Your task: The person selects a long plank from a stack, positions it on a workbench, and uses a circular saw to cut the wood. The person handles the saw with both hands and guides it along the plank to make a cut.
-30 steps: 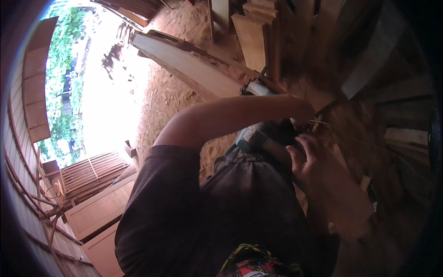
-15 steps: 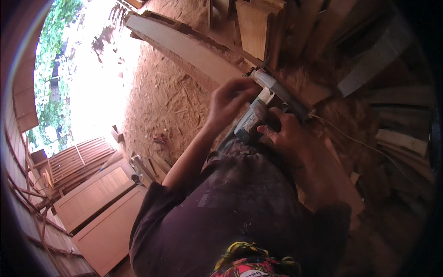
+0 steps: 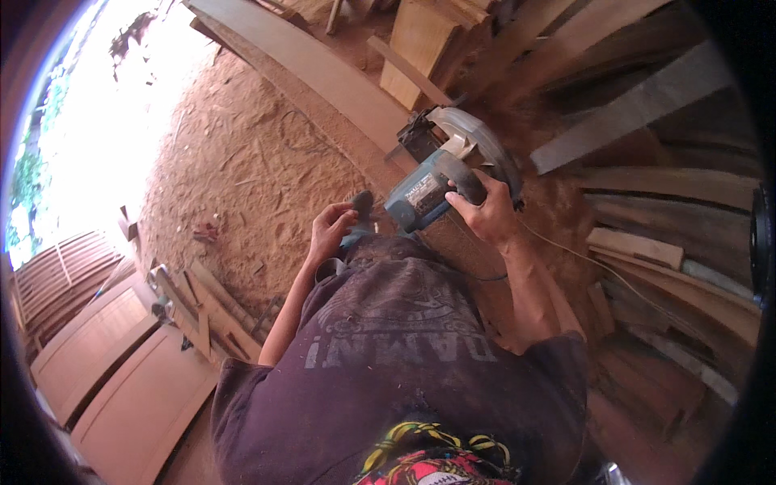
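Observation:
A blue circular saw with a grey blade guard is in my right hand, whose fingers wrap round its dark rear handle. The saw is at the near end of a long flat board; whether its base touches the wood I cannot tell. My left hand is beside my waist, left of the saw and apart from it. Its fingers are curled together, and what they hold, if anything, is hidden. A dark rounded shape, perhaps a shoe tip, shows just past those fingers.
A narrow wood strip and a stacked light block lie beyond the saw. Several planks fill the right side, where a thin cord runs. Sawdust covers the ground; panels lie at left.
My left hand has left the front of the saw and come back toward my waist. The saw, still in my right hand, shows more fully. The whole view has shifted.

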